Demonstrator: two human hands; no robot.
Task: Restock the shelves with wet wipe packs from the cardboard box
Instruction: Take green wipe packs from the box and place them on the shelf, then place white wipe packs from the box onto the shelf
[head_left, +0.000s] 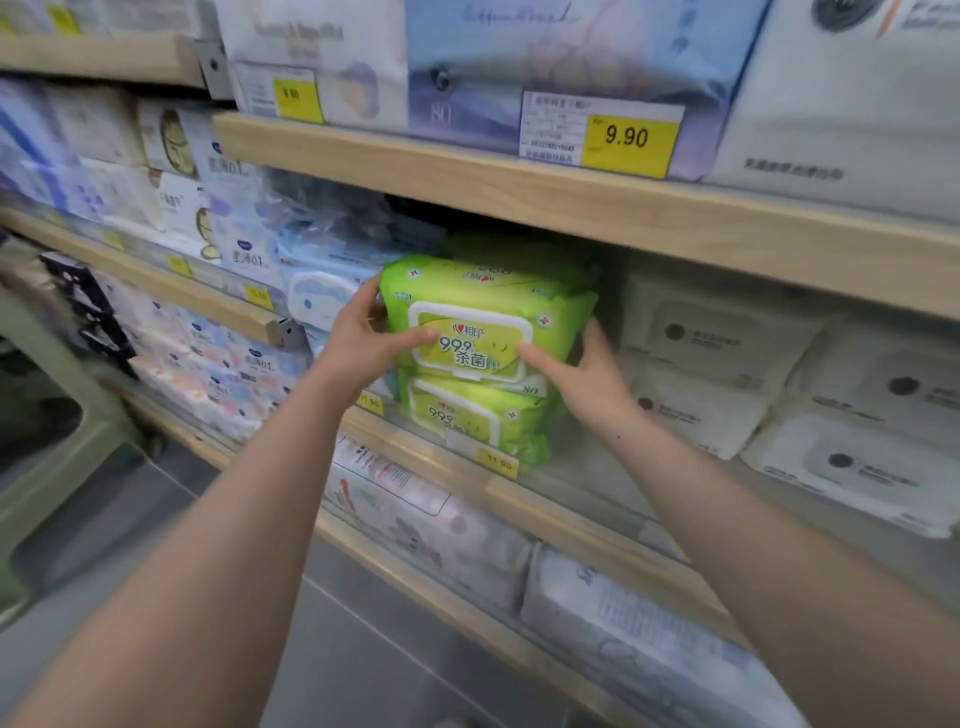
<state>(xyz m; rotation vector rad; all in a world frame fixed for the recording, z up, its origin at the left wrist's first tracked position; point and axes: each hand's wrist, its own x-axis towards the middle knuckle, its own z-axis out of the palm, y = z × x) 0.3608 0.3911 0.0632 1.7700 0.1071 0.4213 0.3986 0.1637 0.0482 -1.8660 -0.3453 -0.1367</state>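
Observation:
A green wet wipe pack with a white lid flap sits on top of another green pack on the middle wooden shelf. My left hand grips the top pack's left end, thumb across its front. My right hand holds its right end, thumb on the front and fingers behind the side. More green packs lie behind the top one. The cardboard box is out of view.
Blue-white wipe packs stand just left of the green stack, white packs to the right. The upper shelf with tissue packs and a 9.90 price tag hangs close overhead. A lower shelf holds more packs. A green cart stands at left.

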